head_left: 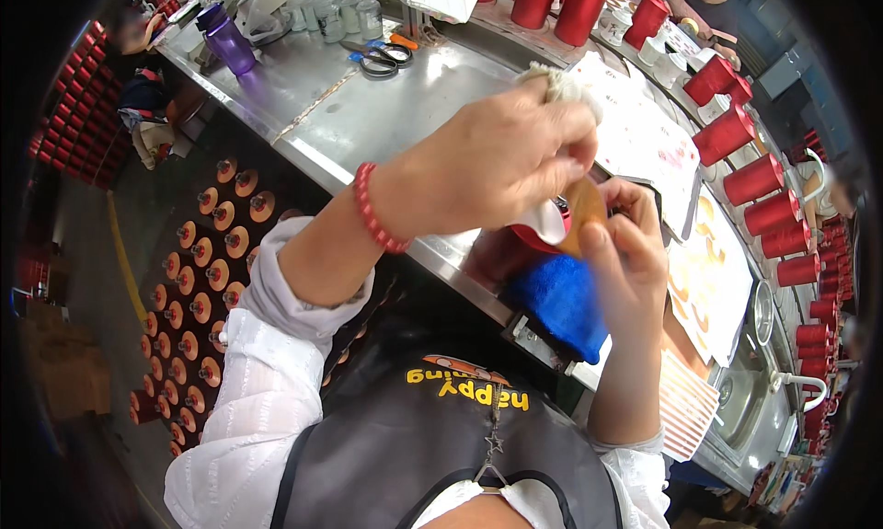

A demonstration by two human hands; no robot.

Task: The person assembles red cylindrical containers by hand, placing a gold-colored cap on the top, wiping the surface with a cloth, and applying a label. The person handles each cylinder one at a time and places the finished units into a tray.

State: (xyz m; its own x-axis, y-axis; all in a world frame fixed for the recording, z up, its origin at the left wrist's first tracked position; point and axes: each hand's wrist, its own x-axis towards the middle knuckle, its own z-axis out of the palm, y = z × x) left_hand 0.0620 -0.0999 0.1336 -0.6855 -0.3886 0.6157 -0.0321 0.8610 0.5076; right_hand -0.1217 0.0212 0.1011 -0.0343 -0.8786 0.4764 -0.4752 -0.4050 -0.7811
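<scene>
My left hand (515, 156), with a red bead bracelet at the wrist, is closed round a crumpled off-white cloth (563, 86) that shows above the knuckles. Its fingertips meet the top of a curved amber strip (585, 218). Between thumb and fingers, my right hand (635, 239) pinches that strip from the other side. A white curled piece (547, 224) shows beside it; whether the two are joined I cannot tell. Just under the hands lies a dark red container (501, 253), partly hidden, against a bright blue fuzzy cloth (561, 304) at the bench edge.
On the metal bench (322, 129) lie black scissors (382, 62), near a purple bottle (227, 41) and small clear bottles (340, 18). Printed sheets (635, 115) cover the right side. Red canisters (722, 135) line the far rail. Left below stand rows of capped items (198, 304); a sink (740, 396) sits right.
</scene>
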